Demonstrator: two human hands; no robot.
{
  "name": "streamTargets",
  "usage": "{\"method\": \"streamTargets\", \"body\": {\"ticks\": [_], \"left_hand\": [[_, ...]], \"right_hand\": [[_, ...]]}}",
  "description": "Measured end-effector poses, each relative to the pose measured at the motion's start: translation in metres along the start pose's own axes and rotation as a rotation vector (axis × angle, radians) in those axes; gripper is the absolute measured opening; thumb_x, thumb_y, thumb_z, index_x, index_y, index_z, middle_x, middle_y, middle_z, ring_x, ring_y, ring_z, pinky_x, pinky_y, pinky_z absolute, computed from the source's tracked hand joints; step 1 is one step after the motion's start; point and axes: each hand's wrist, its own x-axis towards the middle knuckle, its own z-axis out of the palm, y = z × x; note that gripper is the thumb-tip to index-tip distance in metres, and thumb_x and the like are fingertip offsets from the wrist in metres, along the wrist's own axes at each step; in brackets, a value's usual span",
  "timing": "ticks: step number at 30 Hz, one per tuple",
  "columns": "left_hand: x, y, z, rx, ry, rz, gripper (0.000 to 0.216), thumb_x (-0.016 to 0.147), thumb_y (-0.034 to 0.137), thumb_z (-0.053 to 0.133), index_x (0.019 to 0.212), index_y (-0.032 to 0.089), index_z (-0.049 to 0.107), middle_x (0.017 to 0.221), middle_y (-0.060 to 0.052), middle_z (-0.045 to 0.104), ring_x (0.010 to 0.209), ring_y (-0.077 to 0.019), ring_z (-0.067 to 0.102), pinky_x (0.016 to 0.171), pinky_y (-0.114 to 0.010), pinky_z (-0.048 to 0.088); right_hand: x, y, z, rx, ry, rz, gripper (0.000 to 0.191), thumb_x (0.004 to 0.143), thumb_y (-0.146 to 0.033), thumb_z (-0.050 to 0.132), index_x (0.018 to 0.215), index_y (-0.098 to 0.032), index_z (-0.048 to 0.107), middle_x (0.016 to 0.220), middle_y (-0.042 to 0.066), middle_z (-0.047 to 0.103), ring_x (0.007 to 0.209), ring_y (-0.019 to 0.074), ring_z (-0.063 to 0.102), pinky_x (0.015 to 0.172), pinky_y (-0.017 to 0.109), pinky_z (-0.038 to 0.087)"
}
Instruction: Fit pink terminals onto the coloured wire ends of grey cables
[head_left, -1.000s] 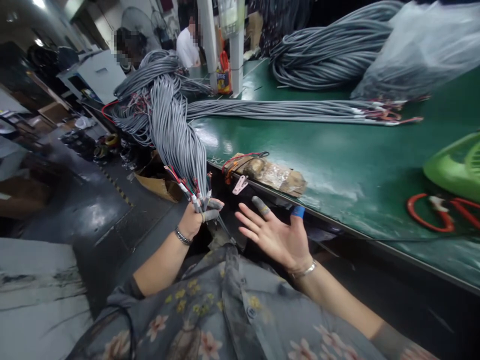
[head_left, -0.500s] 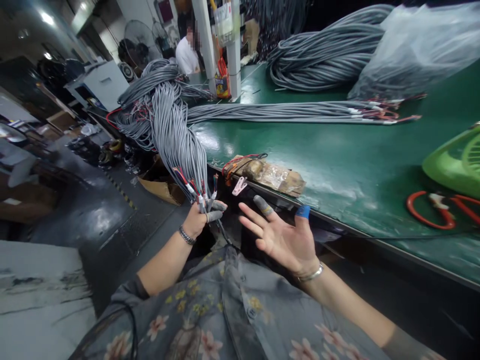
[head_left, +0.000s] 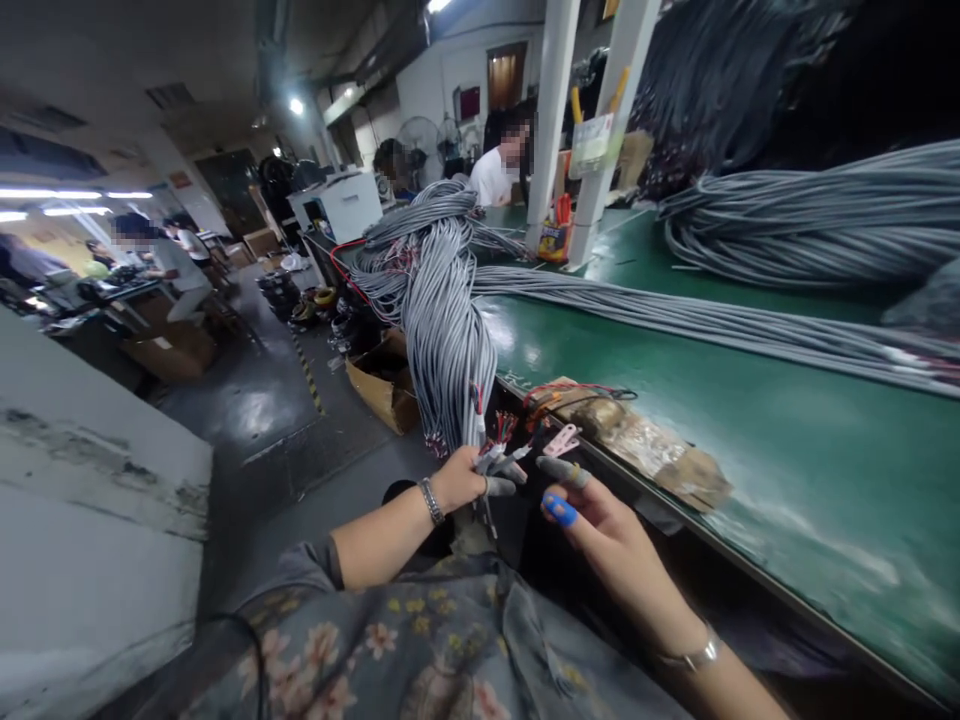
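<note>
My left hand (head_left: 461, 482) is closed around the stripped ends of several grey cables (head_left: 504, 455), with thin coloured wires fanning out above the fingers. Those cables hang off a large grey cable bundle (head_left: 446, 340) draped over the table's edge. Just right of the cable ends, my right hand (head_left: 611, 525) holds nothing I can see. Its thumb, in a blue finger cover, and its index finger, in a grey one, stand apart; the other fingers are partly hidden. A pink clip (head_left: 562, 440) sits at the table edge above the right fingertips.
A taped cardboard piece (head_left: 652, 450) lies along the edge of the green table (head_left: 787, 460). More grey cables (head_left: 675, 318) stretch across it, and a thick coil (head_left: 810, 225) lies behind. An open carton (head_left: 382, 385) stands on the floor. Other people work farther back.
The view has swung left and up. My right hand has turned from palm up with fingers spread to thumb and index pointing at the cable ends, closer to the left hand, which keeps its hold.
</note>
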Motion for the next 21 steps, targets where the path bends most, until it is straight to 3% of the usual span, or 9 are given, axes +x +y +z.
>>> {"method": "streamTargets", "body": {"ticks": [7, 11, 14, 17, 21], "left_hand": [[0.001, -0.017, -0.003, 0.225, -0.049, 0.044, 0.031, 0.061, 0.037, 0.082, 0.079, 0.013, 0.072, 0.070, -0.002, 0.068, 0.070, -0.0170, 0.061, 0.072, -0.029, 0.049], [-0.009, -0.011, -0.011, 0.263, -0.170, 0.146, 0.032, 0.066, 0.042, 0.078, 0.082, 0.015, 0.074, 0.082, -0.007, 0.072, 0.080, -0.0204, 0.065, 0.081, -0.030, 0.049], [-0.021, -0.002, -0.019, 0.124, -0.234, 0.153, 0.044, 0.068, 0.057, 0.073, 0.084, 0.016, 0.075, 0.091, -0.011, 0.074, 0.083, -0.0231, 0.068, 0.080, -0.031, 0.051], [-0.031, 0.004, -0.031, -0.045, -0.101, 0.134, 0.049, 0.067, 0.061, 0.072, 0.083, 0.014, 0.074, 0.085, -0.013, 0.074, 0.079, -0.0234, 0.069, 0.076, -0.033, 0.052], [-0.035, 0.007, -0.051, -0.247, 0.214, 0.179, 0.054, 0.066, 0.068, 0.068, 0.072, 0.015, 0.071, 0.047, -0.002, 0.061, 0.054, -0.0184, 0.064, 0.066, -0.033, 0.051]], "right_hand": [[0.013, -0.004, 0.008, -0.182, 0.019, -0.175, 0.027, 0.075, -0.050, 0.067, 0.079, -0.023, 0.069, 0.060, 0.001, 0.061, 0.069, 0.0222, 0.061, 0.069, 0.034, 0.053], [-0.001, 0.010, 0.000, -0.221, 0.053, -0.147, 0.031, 0.076, -0.052, 0.065, 0.068, -0.022, 0.068, 0.050, 0.000, 0.055, 0.048, 0.0174, 0.051, 0.050, 0.030, 0.047], [-0.013, 0.028, -0.007, -0.215, 0.098, -0.093, 0.034, 0.074, -0.054, 0.067, 0.062, -0.022, 0.067, 0.049, 0.001, 0.055, 0.044, 0.0153, 0.047, 0.042, 0.027, 0.040], [-0.021, 0.040, -0.017, -0.159, 0.127, -0.053, 0.036, 0.072, -0.057, 0.068, 0.068, -0.022, 0.069, 0.051, 0.002, 0.058, 0.045, 0.0167, 0.050, 0.043, 0.028, 0.043], [-0.025, 0.043, -0.037, -0.255, 0.184, -0.081, 0.034, 0.075, -0.056, 0.066, 0.065, -0.023, 0.068, 0.053, 0.003, 0.060, 0.046, 0.0175, 0.052, 0.044, 0.027, 0.044]]}}
